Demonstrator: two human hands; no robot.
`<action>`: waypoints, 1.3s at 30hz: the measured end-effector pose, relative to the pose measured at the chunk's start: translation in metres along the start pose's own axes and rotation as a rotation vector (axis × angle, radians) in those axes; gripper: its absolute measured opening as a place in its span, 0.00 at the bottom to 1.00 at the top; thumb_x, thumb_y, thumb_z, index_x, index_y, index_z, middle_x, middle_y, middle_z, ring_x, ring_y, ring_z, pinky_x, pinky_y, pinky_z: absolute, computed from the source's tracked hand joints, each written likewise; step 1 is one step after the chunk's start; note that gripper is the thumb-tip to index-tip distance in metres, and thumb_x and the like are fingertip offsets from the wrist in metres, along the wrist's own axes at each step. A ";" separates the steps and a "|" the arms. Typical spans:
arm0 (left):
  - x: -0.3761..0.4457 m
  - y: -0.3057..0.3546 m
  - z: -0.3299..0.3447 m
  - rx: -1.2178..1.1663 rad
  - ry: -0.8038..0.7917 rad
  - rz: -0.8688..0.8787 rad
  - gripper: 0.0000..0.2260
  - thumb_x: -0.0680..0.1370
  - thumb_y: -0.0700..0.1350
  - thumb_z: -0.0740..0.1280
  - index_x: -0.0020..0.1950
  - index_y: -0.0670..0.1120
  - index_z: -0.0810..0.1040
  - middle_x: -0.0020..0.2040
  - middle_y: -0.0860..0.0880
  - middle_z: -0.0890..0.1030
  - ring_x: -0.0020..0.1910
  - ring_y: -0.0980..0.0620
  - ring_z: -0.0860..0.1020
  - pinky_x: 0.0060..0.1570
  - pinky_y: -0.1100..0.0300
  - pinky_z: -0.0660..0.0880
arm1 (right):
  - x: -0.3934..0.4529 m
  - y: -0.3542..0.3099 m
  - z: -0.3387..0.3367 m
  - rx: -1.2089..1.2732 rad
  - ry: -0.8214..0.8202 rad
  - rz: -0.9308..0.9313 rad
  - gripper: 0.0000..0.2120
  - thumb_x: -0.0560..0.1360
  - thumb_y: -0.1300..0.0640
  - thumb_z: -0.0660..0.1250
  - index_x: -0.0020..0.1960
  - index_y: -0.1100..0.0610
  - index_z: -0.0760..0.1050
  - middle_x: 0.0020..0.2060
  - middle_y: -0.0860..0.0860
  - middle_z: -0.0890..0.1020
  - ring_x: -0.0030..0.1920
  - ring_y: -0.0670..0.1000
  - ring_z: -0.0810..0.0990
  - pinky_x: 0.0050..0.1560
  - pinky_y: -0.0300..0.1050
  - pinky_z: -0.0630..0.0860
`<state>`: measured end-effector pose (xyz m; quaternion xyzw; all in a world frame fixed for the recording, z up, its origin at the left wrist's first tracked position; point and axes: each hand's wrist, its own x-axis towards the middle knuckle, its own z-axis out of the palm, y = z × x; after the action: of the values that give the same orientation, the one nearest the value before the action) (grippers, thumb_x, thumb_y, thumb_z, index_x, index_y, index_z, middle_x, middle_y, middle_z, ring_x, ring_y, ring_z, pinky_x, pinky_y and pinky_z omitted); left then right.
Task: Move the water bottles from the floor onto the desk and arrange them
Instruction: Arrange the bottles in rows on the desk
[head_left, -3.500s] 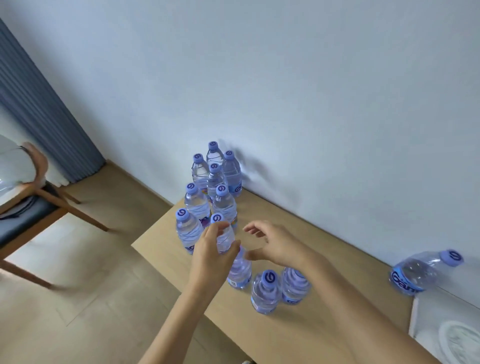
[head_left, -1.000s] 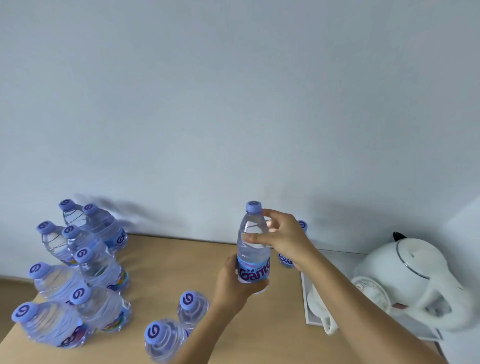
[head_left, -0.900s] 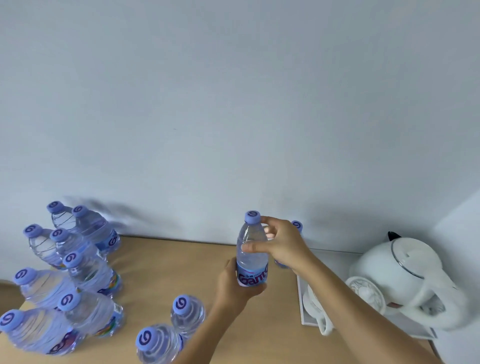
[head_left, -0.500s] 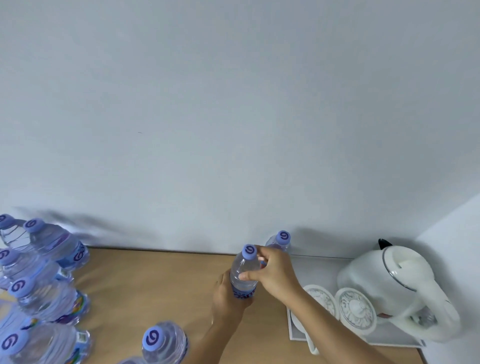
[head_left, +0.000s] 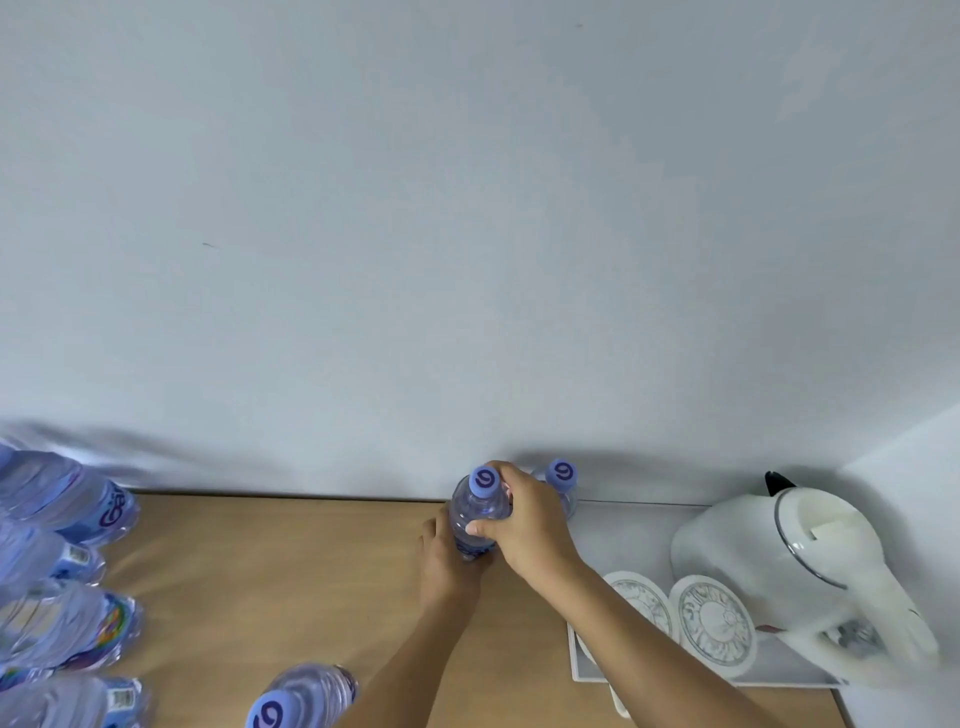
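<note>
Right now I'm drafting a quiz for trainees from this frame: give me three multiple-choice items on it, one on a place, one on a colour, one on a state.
1. Where is the held bottle?
A. At the desk's back edge by the wall, just left of another bottle
B. On the tray beside the kettle
C. On the floor

2. What colour are the bottle caps?
A. Red
B. Pale purple-blue
C. White

3. How is the held bottle handled?
A. Lying untouched
B. Held by one hand only
C. Upright, left hand low on its body, right hand round its upper part

Answers: 1 A, the bottle stands where wood meets wall, left of the white tray with the kettle. 2 B, every visible cap has that tint. 3 C, both hands wrap it and the cap points up.
</note>
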<state>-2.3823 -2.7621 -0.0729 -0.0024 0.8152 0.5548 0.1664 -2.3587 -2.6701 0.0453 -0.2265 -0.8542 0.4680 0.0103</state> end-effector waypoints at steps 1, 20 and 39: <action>0.003 0.001 0.000 0.020 -0.006 0.003 0.25 0.66 0.34 0.74 0.61 0.46 0.75 0.51 0.51 0.71 0.51 0.47 0.77 0.51 0.49 0.78 | 0.002 -0.001 0.001 -0.005 0.016 0.000 0.20 0.65 0.64 0.76 0.55 0.55 0.77 0.44 0.44 0.81 0.47 0.45 0.79 0.50 0.39 0.76; -0.002 0.018 -0.015 0.297 -0.053 -0.126 0.41 0.67 0.43 0.76 0.74 0.43 0.57 0.69 0.45 0.64 0.68 0.45 0.62 0.59 0.53 0.71 | 0.003 -0.030 0.001 -0.271 0.248 -0.125 0.22 0.71 0.62 0.70 0.63 0.54 0.69 0.58 0.47 0.73 0.57 0.46 0.73 0.47 0.38 0.70; -0.098 0.053 -0.228 0.195 0.245 0.037 0.16 0.73 0.45 0.71 0.60 0.50 0.75 0.57 0.54 0.77 0.58 0.55 0.73 0.57 0.60 0.71 | -0.063 -0.056 0.105 -0.348 -0.951 -0.276 0.40 0.65 0.63 0.74 0.72 0.47 0.63 0.67 0.42 0.71 0.64 0.42 0.69 0.54 0.34 0.68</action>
<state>-2.3605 -2.9662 0.0769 -0.0390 0.8794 0.4713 0.0549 -2.3471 -2.8040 0.0440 0.1273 -0.8514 0.3646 -0.3549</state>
